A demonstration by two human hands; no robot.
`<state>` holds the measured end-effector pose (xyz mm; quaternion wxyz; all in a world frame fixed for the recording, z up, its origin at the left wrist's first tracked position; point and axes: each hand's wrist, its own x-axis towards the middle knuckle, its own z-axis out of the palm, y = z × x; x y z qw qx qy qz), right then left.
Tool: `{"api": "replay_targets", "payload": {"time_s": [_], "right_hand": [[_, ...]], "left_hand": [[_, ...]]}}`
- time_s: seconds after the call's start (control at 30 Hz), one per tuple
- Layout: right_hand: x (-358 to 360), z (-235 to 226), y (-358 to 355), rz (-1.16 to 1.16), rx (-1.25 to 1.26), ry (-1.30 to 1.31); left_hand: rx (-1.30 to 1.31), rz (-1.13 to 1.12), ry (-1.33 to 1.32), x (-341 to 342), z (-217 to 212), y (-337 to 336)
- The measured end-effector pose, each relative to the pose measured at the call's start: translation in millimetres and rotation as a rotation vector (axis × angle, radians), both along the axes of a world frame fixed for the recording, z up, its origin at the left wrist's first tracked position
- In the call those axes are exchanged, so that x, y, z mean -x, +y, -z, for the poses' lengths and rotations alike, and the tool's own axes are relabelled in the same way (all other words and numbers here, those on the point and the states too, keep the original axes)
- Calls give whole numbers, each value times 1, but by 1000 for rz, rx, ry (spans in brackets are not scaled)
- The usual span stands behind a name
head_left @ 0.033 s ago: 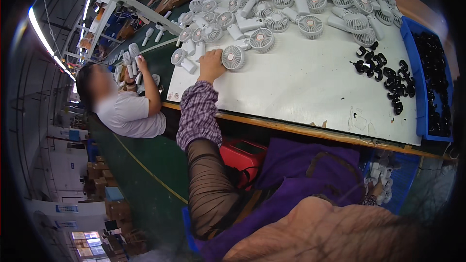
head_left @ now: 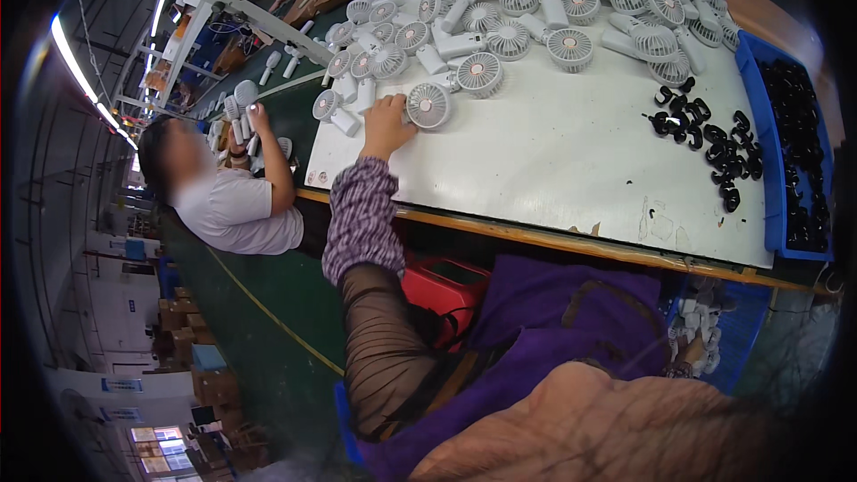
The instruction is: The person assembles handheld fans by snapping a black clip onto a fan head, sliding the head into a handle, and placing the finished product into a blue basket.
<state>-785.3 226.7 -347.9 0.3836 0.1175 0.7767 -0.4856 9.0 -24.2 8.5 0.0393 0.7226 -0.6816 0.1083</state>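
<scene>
My left hand point(head_left: 387, 128) rests on the white tabletop, its fingers loosely extended against the left edge of a white handheld fan point(head_left: 429, 105). That fan lies grille up at the near side of a spread of similar fans point(head_left: 507, 39). Low at the right, below the table edge, my right hand point(head_left: 693, 351) reaches into a blue crate point(head_left: 743, 326) of white parts. Its fingers are mostly hidden among the parts, so whether it grips one does not show.
Small black curved parts point(head_left: 728, 152) lie loose on the table's right side, beside a blue bin point(head_left: 775, 230) full of them. A red plastic stool or box point(head_left: 444, 290) stands under the table. At left, a person in white point(head_left: 237, 210) handles similar fans.
My left hand stays beside the same fan, with only a slight shift of the arm. The person at left has turned the fan in their hand a little.
</scene>
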Motion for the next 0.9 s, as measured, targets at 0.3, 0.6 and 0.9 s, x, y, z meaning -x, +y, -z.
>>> {"api": "replay_targets", "payload": {"time_s": [0.3,0.6,0.9], "right_hand": [[-170,-304,-110,-779,760,310],[-301,-389,-171,-1386,1084,614],[-304,-350,-207,-1310,925,719]], "left_hand": [[-727,321,2338,196,15,86],[-828,184,1955,314,44,135],[-284,-342,1850,302,34,138]]}}
